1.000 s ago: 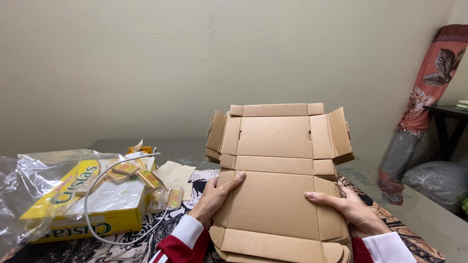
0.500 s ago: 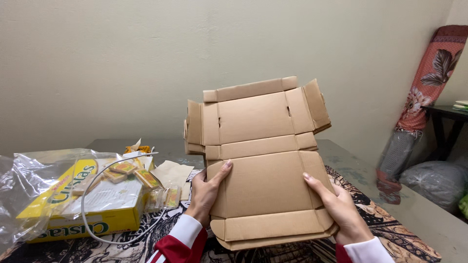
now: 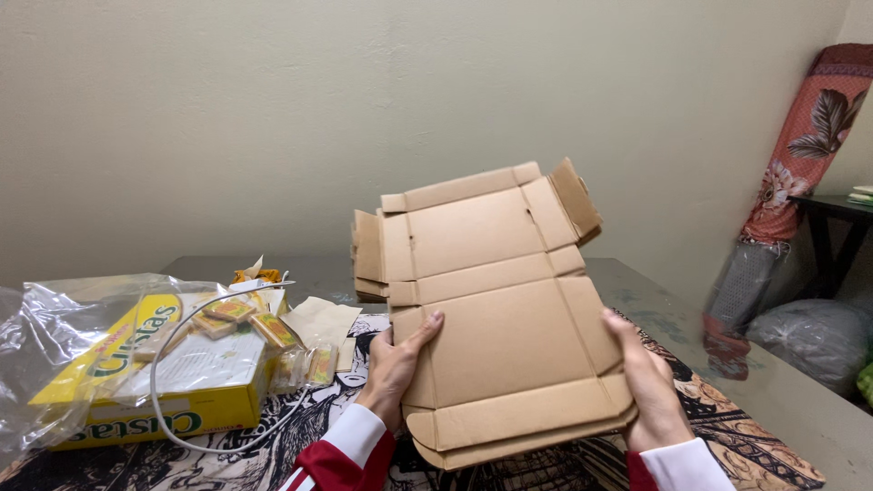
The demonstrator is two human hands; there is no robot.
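I see my left hand [image 3: 393, 365] and right hand [image 3: 651, 382] gripping opposite edges of a flat unfolded cardboard box blank [image 3: 496, 309], tilted above the table [image 3: 782, 391] beside a yellow box [image 3: 136, 400].

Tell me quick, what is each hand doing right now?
Left hand: closed on the left edge of the flat cardboard box blank, holding it up.
Right hand: gripping the blank's right edge, holding it too.

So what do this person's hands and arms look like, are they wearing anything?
Both hands are bare: no gloves, and no rings or watch that I can see. The left hand comes out of a red sleeve with a white cuff. The right hand shows a white cuff with a strip of red beside it.
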